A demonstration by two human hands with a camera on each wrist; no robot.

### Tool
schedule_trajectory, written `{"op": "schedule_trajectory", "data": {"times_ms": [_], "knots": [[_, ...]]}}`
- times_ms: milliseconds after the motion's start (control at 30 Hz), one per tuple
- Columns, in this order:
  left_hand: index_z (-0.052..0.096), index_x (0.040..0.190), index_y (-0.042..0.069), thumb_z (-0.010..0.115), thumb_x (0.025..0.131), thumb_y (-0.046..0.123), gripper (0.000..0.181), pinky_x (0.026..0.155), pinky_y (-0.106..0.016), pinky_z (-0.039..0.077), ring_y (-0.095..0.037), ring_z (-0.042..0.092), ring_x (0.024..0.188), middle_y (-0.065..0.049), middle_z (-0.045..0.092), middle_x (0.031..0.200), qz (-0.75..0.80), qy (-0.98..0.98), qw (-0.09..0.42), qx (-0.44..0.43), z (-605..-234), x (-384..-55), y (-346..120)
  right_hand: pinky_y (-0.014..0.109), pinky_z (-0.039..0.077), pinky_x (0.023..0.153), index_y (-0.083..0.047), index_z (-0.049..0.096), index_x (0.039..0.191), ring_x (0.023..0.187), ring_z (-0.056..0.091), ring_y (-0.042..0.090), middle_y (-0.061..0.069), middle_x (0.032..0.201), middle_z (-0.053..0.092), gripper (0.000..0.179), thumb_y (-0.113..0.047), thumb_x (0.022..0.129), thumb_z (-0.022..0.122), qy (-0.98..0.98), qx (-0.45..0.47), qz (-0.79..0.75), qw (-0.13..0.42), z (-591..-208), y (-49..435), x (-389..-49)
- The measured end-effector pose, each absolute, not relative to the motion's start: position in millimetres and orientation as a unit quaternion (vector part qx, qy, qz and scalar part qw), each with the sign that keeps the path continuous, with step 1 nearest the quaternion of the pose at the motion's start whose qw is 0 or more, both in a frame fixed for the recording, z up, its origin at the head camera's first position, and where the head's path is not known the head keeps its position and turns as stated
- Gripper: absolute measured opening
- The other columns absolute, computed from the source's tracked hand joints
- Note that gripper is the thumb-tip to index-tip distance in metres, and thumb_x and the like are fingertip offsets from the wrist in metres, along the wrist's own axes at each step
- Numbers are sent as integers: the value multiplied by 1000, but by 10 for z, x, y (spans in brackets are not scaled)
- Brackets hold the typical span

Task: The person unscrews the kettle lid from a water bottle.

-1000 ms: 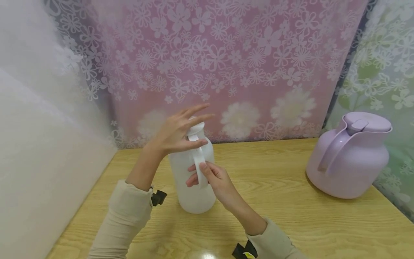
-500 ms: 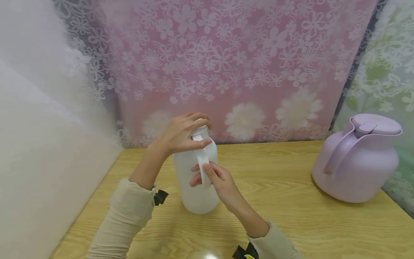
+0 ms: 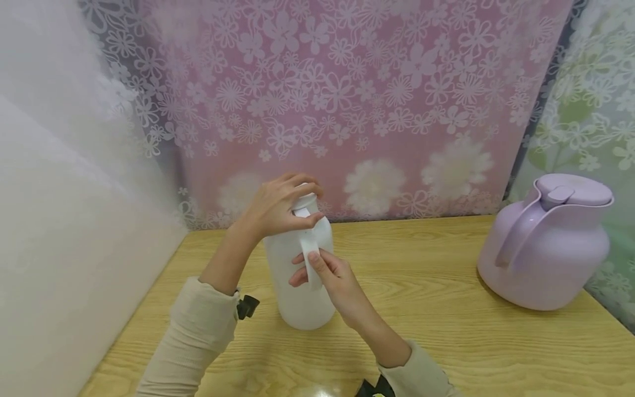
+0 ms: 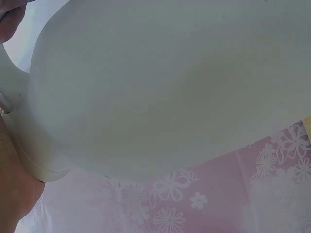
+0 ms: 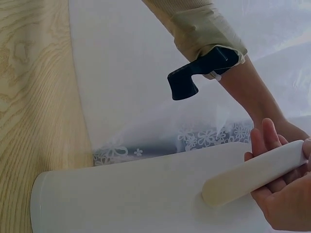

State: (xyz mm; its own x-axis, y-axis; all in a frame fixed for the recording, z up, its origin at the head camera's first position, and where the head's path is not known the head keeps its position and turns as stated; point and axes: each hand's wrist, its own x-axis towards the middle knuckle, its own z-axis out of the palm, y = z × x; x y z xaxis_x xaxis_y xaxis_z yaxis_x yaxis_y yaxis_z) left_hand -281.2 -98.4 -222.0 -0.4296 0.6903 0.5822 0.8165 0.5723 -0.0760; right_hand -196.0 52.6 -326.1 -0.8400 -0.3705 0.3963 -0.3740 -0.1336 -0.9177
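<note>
A white jug [image 3: 300, 306] stands upright on the wooden table in the head view, its handle facing me. My left hand [image 3: 278, 209] lies over the jug's top, fingers curled round the white lid [image 3: 306, 199] and thumb stretched towards the upper end of the handle. Lower down, my right hand [image 3: 342, 284] pinches the handle [image 3: 308, 242] between thumb and fingers. In the right wrist view the handle [image 5: 252, 172] shows between the right hand's thumb and fingers. The jug's body [image 4: 165, 87] fills most of the left wrist view; the lid is largely hidden by the left hand.
A lilac jug [image 3: 550, 253] with a lid and handle stands at the right of the wooden table [image 3: 412, 309]. Behind the table hangs a pink flowered sheet [image 3: 372, 99]. A pale wall [image 3: 74, 220] runs along the left side.
My left hand has come down from hovering with spread fingers, and its fingers now curl over the lid. The right hand keeps its hold on the handle. The head view has shifted slightly.
</note>
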Motion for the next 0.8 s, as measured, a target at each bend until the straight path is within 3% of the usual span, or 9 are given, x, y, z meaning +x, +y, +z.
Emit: {"op": "schedule_trajectory", "data": {"times_ms": [467, 800], "knots": [[63, 99, 25, 57, 78, 55, 37, 58, -34, 43, -22, 51, 103, 5, 56, 115, -101, -885, 273, -364, -2196, -2709, -887, 42, 40, 89, 0, 58, 108, 83, 63, 27, 14, 85, 66, 38, -29, 101, 34, -663, 270, 698, 7, -3249, 521, -1930], [62, 102, 26, 55, 79, 59, 41, 68, -39, 46, -22, 49, 106, 3, 54, 117, -88, -915, 259, -298, -2183, -2641, -796, 42, 40, 88, 0, 59, 106, 83, 63, 27, 14, 83, 66, 37, -28, 101, 34, -656, 267, 706, 10, -3245, 499, -1918]]}}
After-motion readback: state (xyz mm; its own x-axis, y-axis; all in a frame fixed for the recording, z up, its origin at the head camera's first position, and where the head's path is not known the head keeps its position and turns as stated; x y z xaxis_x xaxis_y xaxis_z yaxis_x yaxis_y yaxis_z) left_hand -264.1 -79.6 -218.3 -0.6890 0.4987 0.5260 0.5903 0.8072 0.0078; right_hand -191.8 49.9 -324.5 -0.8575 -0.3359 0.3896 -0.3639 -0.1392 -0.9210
